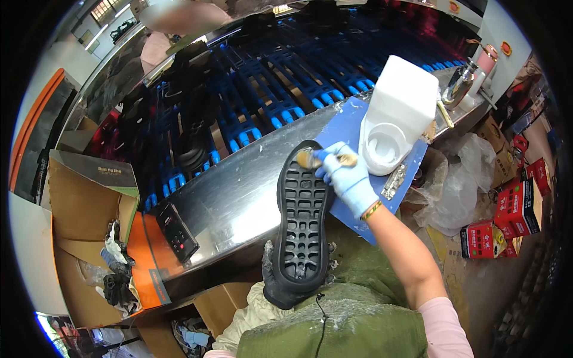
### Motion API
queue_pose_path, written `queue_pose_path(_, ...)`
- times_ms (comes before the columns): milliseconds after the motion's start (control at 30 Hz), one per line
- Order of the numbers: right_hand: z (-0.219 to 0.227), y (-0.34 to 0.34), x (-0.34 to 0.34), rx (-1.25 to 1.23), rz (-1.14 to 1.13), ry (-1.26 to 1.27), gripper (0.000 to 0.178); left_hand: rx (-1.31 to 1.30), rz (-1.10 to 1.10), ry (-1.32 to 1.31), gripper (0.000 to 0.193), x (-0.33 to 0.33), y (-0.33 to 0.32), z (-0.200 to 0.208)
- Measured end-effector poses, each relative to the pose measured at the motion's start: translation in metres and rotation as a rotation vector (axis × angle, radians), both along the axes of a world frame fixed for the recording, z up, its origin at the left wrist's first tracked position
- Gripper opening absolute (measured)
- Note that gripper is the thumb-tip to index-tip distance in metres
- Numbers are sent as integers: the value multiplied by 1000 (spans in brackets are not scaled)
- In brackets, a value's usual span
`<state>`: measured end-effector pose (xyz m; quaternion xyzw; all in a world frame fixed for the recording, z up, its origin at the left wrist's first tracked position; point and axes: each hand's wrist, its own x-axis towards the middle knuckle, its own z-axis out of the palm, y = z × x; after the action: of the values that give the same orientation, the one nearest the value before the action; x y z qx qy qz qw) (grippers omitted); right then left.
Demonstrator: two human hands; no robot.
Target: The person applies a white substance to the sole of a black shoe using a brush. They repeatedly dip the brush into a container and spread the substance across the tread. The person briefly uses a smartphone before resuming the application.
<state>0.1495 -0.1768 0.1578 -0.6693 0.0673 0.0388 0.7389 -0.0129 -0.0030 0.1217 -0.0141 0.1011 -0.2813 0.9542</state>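
"Metal bench [230, 194] shining in front, blue-ended bars [239, 134] ranged behind it. What's in the grip?"

"Right hand [348, 176], in a pale blue glove, has its fingers closed around a brush [308, 159]; the bristles are at the toe of the shoe sole [305, 206]. Left hand [285, 293], black-gloved, cradles the heel end from below."

"And the sole, how is it lying?"

"Toe away from the wearer, heel over the green apron [334, 325]. I can't tell whether it touches the bench."

"Materials?"

"Matte black, rubbery-looking, a raised rim around a grid of squarish pockets. The apron is speckled white. Just beyond the right hand, a smooth white container [401, 98] with a round cup-like part stands on a blue sheet [346, 128]."

"Edges, room to move?"

"Bright metal runs leftward from the sole to a flat black device [177, 232] near the bench's front edge, beside a cardboard box [89, 221] of rags. Right is tighter: the container, then a silvery flask [459, 83] toward the bench's end. Clear plastic bags [450, 197] bunch below that end."
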Motion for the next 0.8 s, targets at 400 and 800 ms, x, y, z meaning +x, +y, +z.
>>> queue_pose_path(400, 4, 1, -27, -169, 248, -283, 16, -62, -68, 61, 96, -24, 26, -21)
queue_pose_path(800, 22, -27, 14, -933, 117, -966, 10, -116, -4, 87, 87, -27, 29, -19)
